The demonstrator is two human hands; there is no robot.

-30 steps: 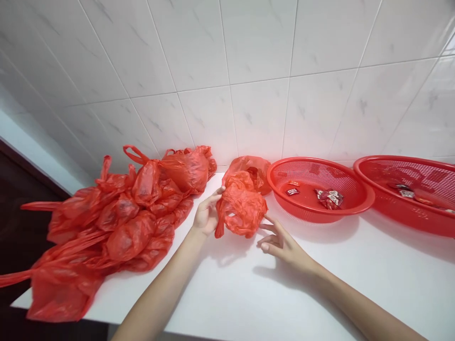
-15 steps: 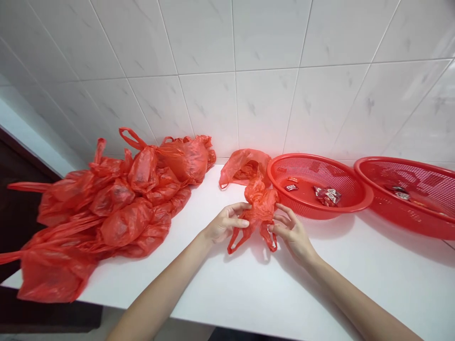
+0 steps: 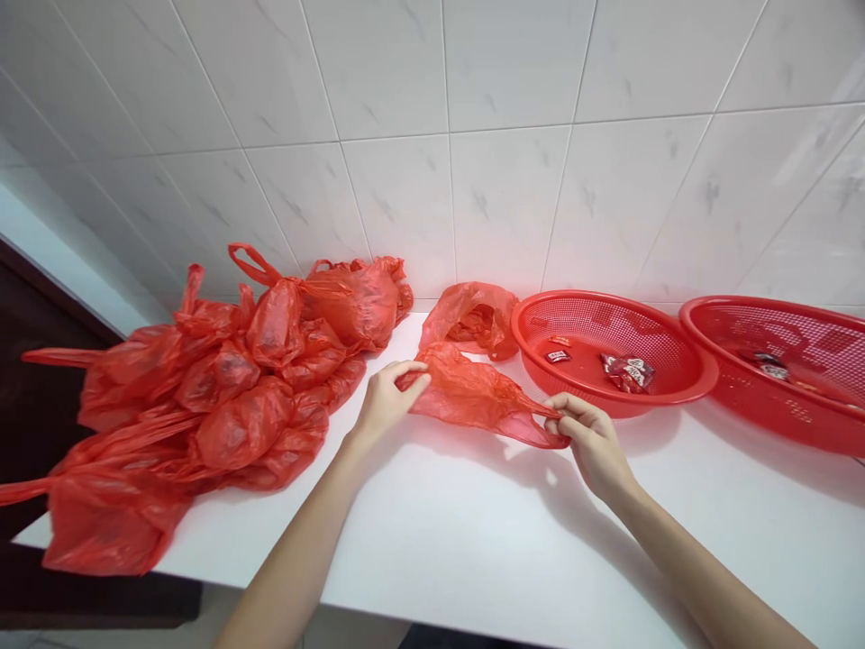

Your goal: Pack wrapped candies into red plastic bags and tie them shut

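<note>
A thin red plastic bag [image 3: 473, 392] is stretched sideways between my two hands, above the white table. My left hand [image 3: 390, 397] pinches its left end between thumb and fingers. At the other end, the fingers of my right hand [image 3: 591, 437] are closed on the handles. Just behind lies another crumpled red bag [image 3: 477, 315], against the wall. The near red basket [image 3: 614, 397], to the right of the bags, holds a few small wrapped packets [image 3: 628, 370].
Many filled, knotted red bags [image 3: 236, 424] are heaped on the left of the white table [image 3: 473, 550]. A second red basket [image 3: 784, 406] with small packets stands at the far right. A tiled wall [image 3: 506, 198] rises behind.
The bunched red bag is now spread out sideways. My left hand has moved left and my right hand right, each gripping one end.
</note>
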